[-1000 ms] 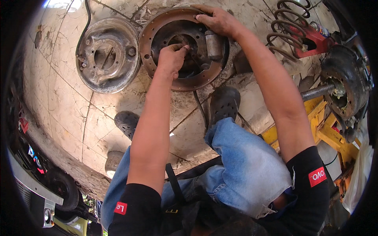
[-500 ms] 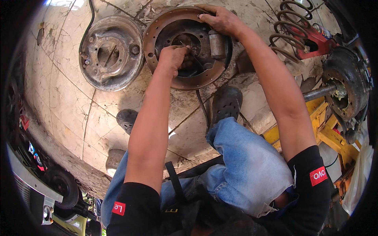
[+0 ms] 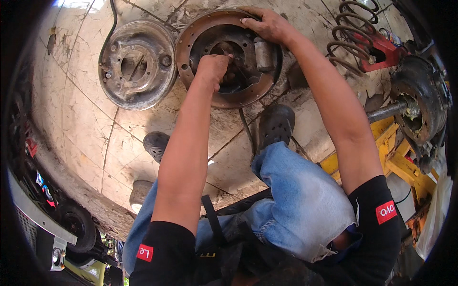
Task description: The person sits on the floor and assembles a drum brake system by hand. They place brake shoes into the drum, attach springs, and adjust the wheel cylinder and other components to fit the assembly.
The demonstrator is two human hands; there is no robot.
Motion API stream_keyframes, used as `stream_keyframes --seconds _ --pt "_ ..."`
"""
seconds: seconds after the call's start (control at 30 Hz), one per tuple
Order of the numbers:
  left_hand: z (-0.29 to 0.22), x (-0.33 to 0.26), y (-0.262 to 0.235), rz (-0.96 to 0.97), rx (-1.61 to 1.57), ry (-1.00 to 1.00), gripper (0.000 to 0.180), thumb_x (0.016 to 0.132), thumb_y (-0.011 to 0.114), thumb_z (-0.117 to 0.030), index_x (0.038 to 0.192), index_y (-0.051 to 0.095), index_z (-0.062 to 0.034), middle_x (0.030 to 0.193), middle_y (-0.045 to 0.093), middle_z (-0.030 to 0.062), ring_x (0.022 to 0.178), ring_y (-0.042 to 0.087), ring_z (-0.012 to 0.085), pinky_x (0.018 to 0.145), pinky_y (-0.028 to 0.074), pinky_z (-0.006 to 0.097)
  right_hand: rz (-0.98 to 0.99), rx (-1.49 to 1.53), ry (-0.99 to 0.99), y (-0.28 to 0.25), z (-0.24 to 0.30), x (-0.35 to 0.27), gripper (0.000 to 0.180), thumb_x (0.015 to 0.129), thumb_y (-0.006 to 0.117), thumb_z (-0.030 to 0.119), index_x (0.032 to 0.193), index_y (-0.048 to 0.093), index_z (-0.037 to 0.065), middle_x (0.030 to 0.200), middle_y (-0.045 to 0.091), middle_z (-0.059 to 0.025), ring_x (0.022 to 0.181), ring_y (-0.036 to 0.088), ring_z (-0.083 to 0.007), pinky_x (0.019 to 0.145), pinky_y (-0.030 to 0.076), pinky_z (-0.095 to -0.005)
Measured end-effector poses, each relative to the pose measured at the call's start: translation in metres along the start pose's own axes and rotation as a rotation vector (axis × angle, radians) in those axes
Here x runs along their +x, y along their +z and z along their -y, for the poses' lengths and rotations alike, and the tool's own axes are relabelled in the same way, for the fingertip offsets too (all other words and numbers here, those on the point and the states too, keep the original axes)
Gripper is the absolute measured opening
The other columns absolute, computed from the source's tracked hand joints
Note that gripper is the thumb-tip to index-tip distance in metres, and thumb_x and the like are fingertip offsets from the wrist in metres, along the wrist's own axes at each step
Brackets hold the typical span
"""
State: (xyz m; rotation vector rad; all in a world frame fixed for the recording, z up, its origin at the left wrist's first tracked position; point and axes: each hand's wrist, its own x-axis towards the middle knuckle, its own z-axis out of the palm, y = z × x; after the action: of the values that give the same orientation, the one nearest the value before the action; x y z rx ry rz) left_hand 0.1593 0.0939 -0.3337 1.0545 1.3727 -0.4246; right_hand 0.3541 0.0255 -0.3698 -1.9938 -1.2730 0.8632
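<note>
In the head view, the rusty brake backing plate [image 3: 228,57] lies flat on the concrete floor [image 3: 81,124] at the upper centre of the frame, straight ahead of your knees. Your left hand [image 3: 213,70] is bunched into a fist inside its central opening, fingers curled on some part there; what they pinch is hidden, so you cannot tell the exact hold. Your right hand [image 3: 268,25] lies on the plate's upper right rim, fingers spread flat and pressing it down, just above the small grey wheel cylinder [image 3: 263,52]. The left hand is the nearer one to the plate's middle; the right stays at the edge. The plate is round, with no long axis, and sits beyond both wrists.

A second, greyer backing plate [image 3: 137,64] lies just beside it, upper left, untouched. A coil spring [image 3: 350,38] is at upper right, and a hub on an axle [image 3: 417,107] at the right edge.
</note>
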Motion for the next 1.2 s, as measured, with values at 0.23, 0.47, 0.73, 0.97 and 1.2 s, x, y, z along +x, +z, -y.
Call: stream_keyframes --seconds 0.23,0.47,0.73,0.97,1.2 --pt "0.015 0.021 -0.003 0.036 0.079 0.311 0.03 0.089 0.06 -0.026 0.11 0.069 -0.0064 0.084 0.069 0.0141 0.057 0.06 0.0252 0.047 0.044 0.037 0.036 0.053 -0.006 -0.002 0.01 0.0 0.051 0.087 0.058 0.037 0.131 0.057 0.012 0.122 0.062 -0.017 0.112 0.059 -0.0315 0.098 0.045 -0.0381" --pt "0.002 0.004 0.02 -0.157 0.503 0.568 0.039 0.087 0.064 -0.035 0.107 0.068 -0.0022 0.096 0.069 0.0214 0.092 0.066 0.0346 0.083 0.049 0.04 0.008 0.002 -0.039 0.003 -0.008 0.004 0.055 0.084 0.057 0.043 0.131 0.057 0.014 0.126 0.06 -0.0175 0.116 0.057 -0.0346 0.099 0.045 -0.0401" --pt "0.005 -0.01 0.022 0.058 0.763 0.486 0.037 0.088 0.062 -0.032 0.108 0.068 -0.0013 0.099 0.069 0.0209 0.093 0.066 0.0322 0.084 0.049 0.038 -0.012 -0.03 0.01 0.004 -0.008 0.003 0.055 0.084 0.057 0.042 0.131 0.057 0.014 0.126 0.06 -0.0172 0.115 0.058 -0.0346 0.099 0.045 -0.0413" --pt "0.011 0.007 0.005 0.255 0.232 -0.061 0.03 0.091 0.055 -0.031 0.091 0.069 -0.0046 0.079 0.066 0.0097 0.068 0.063 0.0189 0.045 0.041 0.033 -0.046 0.004 0.013 0.005 -0.003 0.0 0.053 0.084 0.057 0.042 0.13 0.058 0.015 0.124 0.062 -0.0167 0.112 0.059 -0.0343 0.097 0.046 -0.0416" --pt "0.014 -0.005 0.002 0.291 0.145 -0.125 0.02 0.095 0.052 -0.024 0.091 0.063 -0.0076 0.075 0.056 0.0003 0.051 0.045 0.0085 0.038 0.025 0.023 -0.024 0.008 -0.006 0.011 -0.01 0.006 0.051 0.086 0.057 0.04 0.13 0.058 0.015 0.122 0.063 -0.0166 0.111 0.06 -0.0344 0.097 0.046 -0.0417"
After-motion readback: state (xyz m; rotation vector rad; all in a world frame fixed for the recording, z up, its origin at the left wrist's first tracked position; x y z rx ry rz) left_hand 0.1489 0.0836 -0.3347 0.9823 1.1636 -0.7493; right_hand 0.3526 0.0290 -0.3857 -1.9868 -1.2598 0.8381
